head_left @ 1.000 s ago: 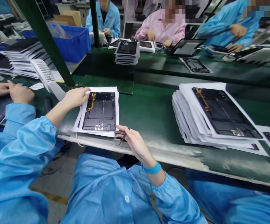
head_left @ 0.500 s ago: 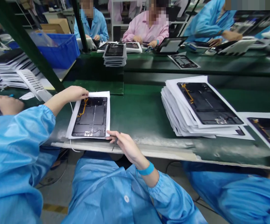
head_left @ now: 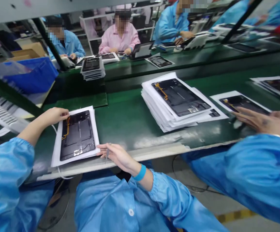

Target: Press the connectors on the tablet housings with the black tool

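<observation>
A dark tablet back cover (head_left: pixel 78 137) with an orange flex cable lies on white paper sheets (head_left: pixel 56 158) near the bench's front edge. My left hand (head_left: pixel 60 115) is closed at the upper left corner of the sheets, beside the cover; its fingertips are partly hidden. At the lower right corner, my right hand (head_left: pixel 114 154) has its fingers on the paper edge. A thin grey pointed tool, which looks like tweezers (head_left: pixel 107 154), hangs between that hand's fingers.
Right of me stands a stack of paper-separated covers (head_left: pixel 176 112). A co-worker's hand (head_left: pixel 260 120) rests by another cover. A white vented plastic part (head_left: pixel 3 117) and a blue bin (head_left: pixel 33 75) are at left. Across the bench, several people sit working.
The view has turned right, so the bench things appear further left. Both my hands stay at the same corners of the sheets. A co-worker's hand at right has come into view.
</observation>
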Demonstrator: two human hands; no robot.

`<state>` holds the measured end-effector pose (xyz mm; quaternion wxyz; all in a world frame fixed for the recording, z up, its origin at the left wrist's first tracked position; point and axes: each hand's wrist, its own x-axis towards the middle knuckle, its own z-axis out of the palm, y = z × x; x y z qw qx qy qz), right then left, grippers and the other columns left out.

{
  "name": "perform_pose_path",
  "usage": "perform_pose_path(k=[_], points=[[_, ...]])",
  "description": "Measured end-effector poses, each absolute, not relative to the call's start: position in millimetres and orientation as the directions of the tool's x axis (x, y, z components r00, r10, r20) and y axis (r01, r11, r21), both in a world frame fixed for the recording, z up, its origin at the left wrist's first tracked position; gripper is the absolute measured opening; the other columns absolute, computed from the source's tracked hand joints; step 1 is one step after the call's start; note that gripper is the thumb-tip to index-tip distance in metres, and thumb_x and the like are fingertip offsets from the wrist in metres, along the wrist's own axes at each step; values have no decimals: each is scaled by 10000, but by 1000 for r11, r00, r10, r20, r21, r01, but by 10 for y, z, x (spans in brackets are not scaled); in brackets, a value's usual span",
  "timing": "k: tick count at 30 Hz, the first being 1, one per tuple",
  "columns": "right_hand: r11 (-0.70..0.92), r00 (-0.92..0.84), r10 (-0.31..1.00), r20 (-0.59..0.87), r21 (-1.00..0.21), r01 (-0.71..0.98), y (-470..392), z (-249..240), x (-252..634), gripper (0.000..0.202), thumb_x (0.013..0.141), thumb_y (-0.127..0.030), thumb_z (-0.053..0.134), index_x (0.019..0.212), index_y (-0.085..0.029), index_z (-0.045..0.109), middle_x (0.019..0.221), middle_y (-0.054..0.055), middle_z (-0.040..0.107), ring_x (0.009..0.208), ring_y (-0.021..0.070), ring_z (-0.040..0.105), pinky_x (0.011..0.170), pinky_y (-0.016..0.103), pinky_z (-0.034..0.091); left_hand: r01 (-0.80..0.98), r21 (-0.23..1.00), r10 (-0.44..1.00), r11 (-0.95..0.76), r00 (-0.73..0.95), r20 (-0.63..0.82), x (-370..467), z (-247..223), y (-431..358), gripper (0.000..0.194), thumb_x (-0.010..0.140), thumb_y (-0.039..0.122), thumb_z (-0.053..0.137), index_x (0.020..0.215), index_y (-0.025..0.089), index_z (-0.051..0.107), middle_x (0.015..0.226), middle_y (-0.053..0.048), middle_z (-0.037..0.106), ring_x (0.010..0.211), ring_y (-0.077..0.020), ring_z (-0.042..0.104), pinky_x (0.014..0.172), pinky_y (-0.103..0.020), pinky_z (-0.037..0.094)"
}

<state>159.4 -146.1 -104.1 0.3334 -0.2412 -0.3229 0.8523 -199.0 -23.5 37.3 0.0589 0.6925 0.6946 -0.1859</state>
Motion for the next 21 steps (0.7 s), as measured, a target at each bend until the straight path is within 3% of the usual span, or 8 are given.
perform_pose_path(k=[3,5,7,11,14,16,21], points=[[-515,-619,766,-173,-742,-429,-1451,-1064,1720,668,825,-794,915,1112,-190,926,1149,139,886,1065,241,793,977,378,570,978,-208,953,1,-64,-295,-1788,590,-104,226,1114,359,780,1190,146,775,1103,-53,788,998,-207,774,966,-410,673],[-477,-573,802,-170,-761,-441,-1461,-1083,1870,651,870,-782,886,1107,-177,922,1140,144,884,1067,246,791,968,374,554,987,-162,981,-10,-22,-195,-1515,719,71,248,1110,321,714,1277,154,791,1091,-69,810,1000,-256,783,952,-428,656],[-443,-516,839,-174,-770,-459,-1493,-1094,2059,635,897,-789,855,1060,-179,915,1116,138,884,1047,241,787,959,371,544,996,-46,993,-80,76,-87,-1082,766,306,387,1101,331,617,1411,173,786,1162,-84,841,1087,-318,794,999,-434,628],[-369,-380,906,-184,-782,-503,-1607,-1046,2474,577,894,-782,862,854,-206,850,1083,103,880,975,212,766,942,360,549,919,270,957,-286,290,28,148,579,905,456,1132,380,596,1555,278,735,1494,-28,787,1347,-244,744,1205,-319,542],[-317,-272,941,-200,-800,-509,-1735,-943,2786,533,890,-753,888,826,-226,835,1039,70,874,969,200,761,946,341,552,835,448,943,-320,326,65,1057,366,1346,427,1153,402,682,1538,219,713,1533,-90,739,1358,-268,732,1226,-445,582],[-289,-193,956,-219,-810,-511,-1838,-874,2989,507,880,-731,911,817,-234,838,1008,59,867,968,202,760,949,339,560,797,526,951,-297,299,84,1499,266,1575,454,1131,452,755,1497,188,702,1528,-133,702,1348,-295,722,1174,-536,628],[-235,-43,968,-248,-829,-508,-2063,-818,3387,485,873,-715,928,806,-242,846,955,53,845,947,210,748,942,349,578,776,600,978,-193,201,54,1930,176,1862,412,1129,450,764,1445,190,716,1462,-125,717,1266,-271,742,1094,-491,670]])
